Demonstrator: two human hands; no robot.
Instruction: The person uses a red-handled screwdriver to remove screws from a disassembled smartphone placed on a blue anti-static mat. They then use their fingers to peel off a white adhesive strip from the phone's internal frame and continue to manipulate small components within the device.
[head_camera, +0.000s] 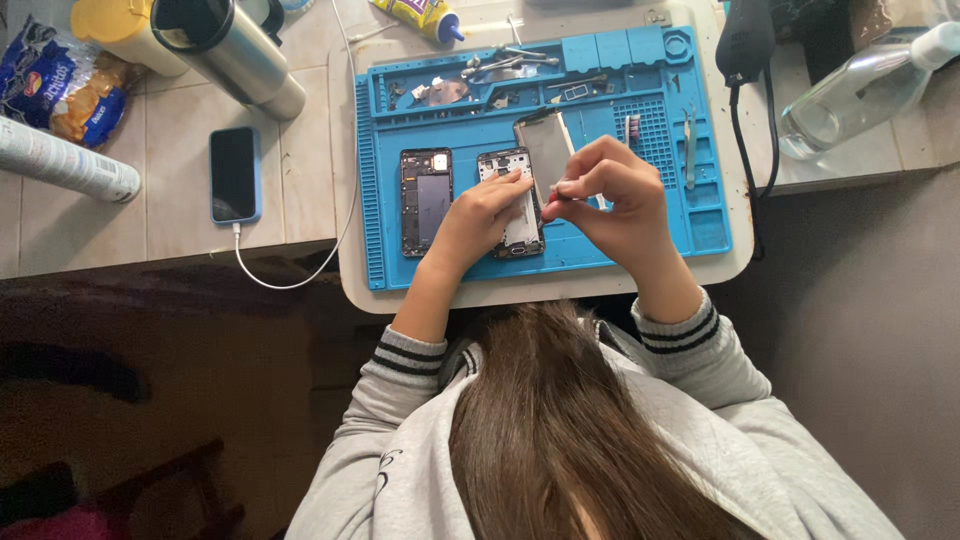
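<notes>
At the centre of the frame the left hand (487, 212) presses its fingertips on an opened phone body (512, 200) lying on the blue repair mat (660, 215). Just right of it, the right hand (610, 195) is pinched shut on something too small to identify. A second opened phone frame (426, 200) lies to the left, a detached screen panel (548, 150) just above the hands.

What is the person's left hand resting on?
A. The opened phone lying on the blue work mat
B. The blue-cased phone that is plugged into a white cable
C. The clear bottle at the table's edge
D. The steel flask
A: the left hand lies with its fingertips on the opened phone on the blue work mat, while the blue-cased phone sits apart on the table, off the mat.
</notes>
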